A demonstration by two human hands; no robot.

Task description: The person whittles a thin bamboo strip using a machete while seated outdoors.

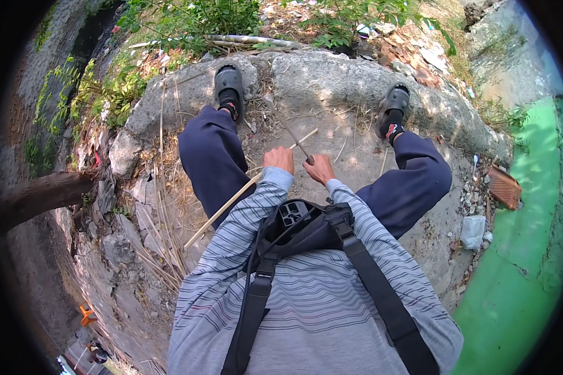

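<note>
A: Where do your hands stand right now?

B: Your left hand (279,159) is closed around a long pale bamboo stick (234,201), which runs from near your left hip up and right past the fist, its far tip poking out toward the middle of the concrete slab (331,81). Your right hand (319,169) is clenched on the handle of a knife (297,145), with the blade angled up and left so that it crosses the stick just beyond your left fist.

A: And how far along does the work look?

B: Early to midway, I would judge. The blade meets the stick near its far end, while the long stretch toward your hip looks untouched. No split can be made out at this size. Thin dry strips (162,206) lie scattered on the slab to your left, beside your left leg, so some may already be cut. You sit with both sandalled feet planted at the far edge.
</note>
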